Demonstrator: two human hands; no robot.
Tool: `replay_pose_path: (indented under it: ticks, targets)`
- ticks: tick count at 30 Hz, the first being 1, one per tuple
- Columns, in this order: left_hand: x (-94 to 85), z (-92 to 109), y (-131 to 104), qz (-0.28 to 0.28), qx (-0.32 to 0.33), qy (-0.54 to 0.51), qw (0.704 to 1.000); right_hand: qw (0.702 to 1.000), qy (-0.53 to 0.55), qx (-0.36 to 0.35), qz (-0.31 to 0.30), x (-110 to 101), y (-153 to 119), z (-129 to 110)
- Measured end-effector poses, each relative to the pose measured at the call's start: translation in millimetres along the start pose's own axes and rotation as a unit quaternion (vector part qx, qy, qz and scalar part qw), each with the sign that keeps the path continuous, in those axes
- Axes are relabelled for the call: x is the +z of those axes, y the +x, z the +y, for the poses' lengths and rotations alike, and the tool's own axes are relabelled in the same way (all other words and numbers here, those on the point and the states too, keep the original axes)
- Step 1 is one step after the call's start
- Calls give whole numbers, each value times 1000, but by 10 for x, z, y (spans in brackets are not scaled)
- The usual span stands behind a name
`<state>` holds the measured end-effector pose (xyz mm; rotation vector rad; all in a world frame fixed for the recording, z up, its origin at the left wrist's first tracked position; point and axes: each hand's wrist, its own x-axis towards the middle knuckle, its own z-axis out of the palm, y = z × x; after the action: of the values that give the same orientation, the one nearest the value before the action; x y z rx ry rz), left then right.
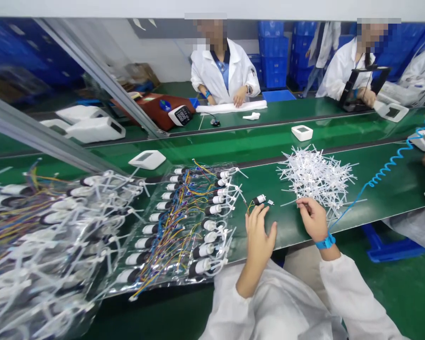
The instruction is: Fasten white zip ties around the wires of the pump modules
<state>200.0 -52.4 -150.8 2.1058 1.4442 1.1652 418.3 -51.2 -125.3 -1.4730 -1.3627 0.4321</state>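
Observation:
A small pump motor (259, 199), white and black with thin coloured wires, lies on the green bench. My left hand (260, 231) is just in front of it, fingers spread and fingertips at the motor and its wires; whether they touch is hard to tell. My right hand (313, 218), with a blue wrist strap (326, 242), pinches a thin white cable tie (288, 204) that points left. Behind that hand is a loose heap of white cable ties (315, 172).
To the left, rows of wired motors (212, 210) lie on clear plastic, beside a blurred stack of more (49, 226). A coiled blue cord (389, 163) runs right from my wrist. White monitor housings (302, 132) stand on the conveyor (233, 148). Co-workers in white coats (223, 71) sit opposite.

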Motion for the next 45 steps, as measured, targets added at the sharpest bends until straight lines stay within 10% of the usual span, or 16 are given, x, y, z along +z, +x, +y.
replay_pose_path:
  ticks: [23, 45]
  targets:
    - [-28, -97, -67, -45, 52, -33, 997, 990, -128, -37, 47, 243, -39, 291]
    - [367, -409, -154, 58, 116, 8, 991, 994, 107, -10, -26, 139, -114, -11]
